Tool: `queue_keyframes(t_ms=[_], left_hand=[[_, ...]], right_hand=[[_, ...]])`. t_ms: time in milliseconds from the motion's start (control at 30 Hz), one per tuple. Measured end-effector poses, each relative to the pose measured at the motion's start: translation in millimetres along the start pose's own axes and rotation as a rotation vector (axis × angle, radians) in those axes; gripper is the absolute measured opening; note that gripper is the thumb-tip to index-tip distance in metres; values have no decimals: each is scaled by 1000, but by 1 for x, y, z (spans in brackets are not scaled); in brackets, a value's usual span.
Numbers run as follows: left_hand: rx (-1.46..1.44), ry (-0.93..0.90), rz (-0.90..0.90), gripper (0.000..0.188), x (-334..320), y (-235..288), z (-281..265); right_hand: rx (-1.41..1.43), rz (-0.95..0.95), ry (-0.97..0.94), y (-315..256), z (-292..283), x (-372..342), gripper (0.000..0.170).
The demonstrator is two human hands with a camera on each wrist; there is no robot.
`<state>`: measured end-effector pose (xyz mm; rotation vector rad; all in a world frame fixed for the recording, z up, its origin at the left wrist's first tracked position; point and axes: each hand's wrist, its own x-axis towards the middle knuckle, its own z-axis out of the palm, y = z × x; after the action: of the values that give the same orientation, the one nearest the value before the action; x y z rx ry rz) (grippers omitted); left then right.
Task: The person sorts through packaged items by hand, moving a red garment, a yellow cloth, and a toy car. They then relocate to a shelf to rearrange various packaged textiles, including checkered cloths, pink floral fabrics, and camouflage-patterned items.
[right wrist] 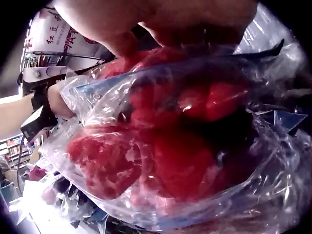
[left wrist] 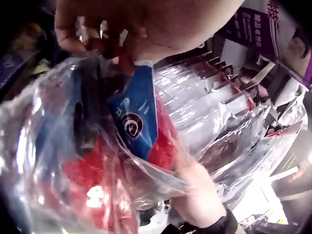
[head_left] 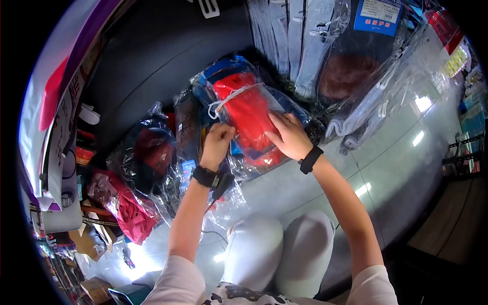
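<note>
A red bundle (head_left: 249,114), which looks like gloves, lies over a clear plastic bag, with a white string (head_left: 229,99) tied across its upper part. My right hand (head_left: 292,137) rests on its right side, fingers extended and thumb apart. In the right wrist view, more red, finger-like shapes (right wrist: 185,165) show inside the open clear bag (right wrist: 97,109). At the bundle's lower left, my left hand (head_left: 217,145) has its fingers curled and pinches the bag's plastic edge. A blue label (left wrist: 136,112) stands beside the red material in the left wrist view.
Clear-wrapped packs (head_left: 305,46) hang at the back right, one with a blue tag (head_left: 378,15). To the left lie a dark wrapped pack (head_left: 145,147) and a pink-red pack (head_left: 124,208). Shiny floor tiles (head_left: 325,183) spread out on the right, near my knees (head_left: 284,249).
</note>
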<state>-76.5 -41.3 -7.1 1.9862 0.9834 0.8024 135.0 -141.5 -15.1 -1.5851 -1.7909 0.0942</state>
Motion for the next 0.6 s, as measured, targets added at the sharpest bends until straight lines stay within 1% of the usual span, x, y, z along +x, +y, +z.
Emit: queue_keyframes(t_ms=[33,67,100,133,200,233,267,333,367,400,433,467,500,533,567,600], left_hand=[[5,-47,-89,16,-4,-9,4],[143,-14,-15,15,-5,-24,7],[202,53,18,16,-7,-24,7],[262,117,51,16,-8,-25,7],[107,180,8,15,-10,-30,6],[30,208,-13,15,-11,-28,7],[-116,187,-214,15,-13,-25,8],[-402,131,-615,14,-15,-2,7],[-33,27,-221,12,-19,-6,8],[350,72,174,14,-21,-4,9],[433,116,252,15,-20,-1,13],[518,164,331,16,-17,3,16],[469,151,295,25,-12,-7,16],[423,168,303,25,-6,-14,19],[376,185,310,26,-1,-20,22],[326,201,316,27,3,-24,25]], right_hand=[[-8,-12,-27,-3,-2,-2,51],[-16,-28,-52,-4,-5,-3,51],[17,-8,-120,-5,-10,-3,50],[-53,40,-88,-3,-18,-1,50],[-201,140,-26,12,-34,4,50],[-176,207,44,30,-33,4,51],[-92,283,26,46,-30,2,54],[334,466,-57,60,-21,-4,49],[351,414,-15,66,-17,-8,49],[365,363,25,65,-15,-9,49],[381,309,67,64,-14,-8,50],[312,276,142,65,-13,-3,48],[380,307,167,63,-16,3,46],[448,335,193,56,-24,10,45],[599,346,205,49,-31,16,47],[596,313,225,47,-28,16,47]])
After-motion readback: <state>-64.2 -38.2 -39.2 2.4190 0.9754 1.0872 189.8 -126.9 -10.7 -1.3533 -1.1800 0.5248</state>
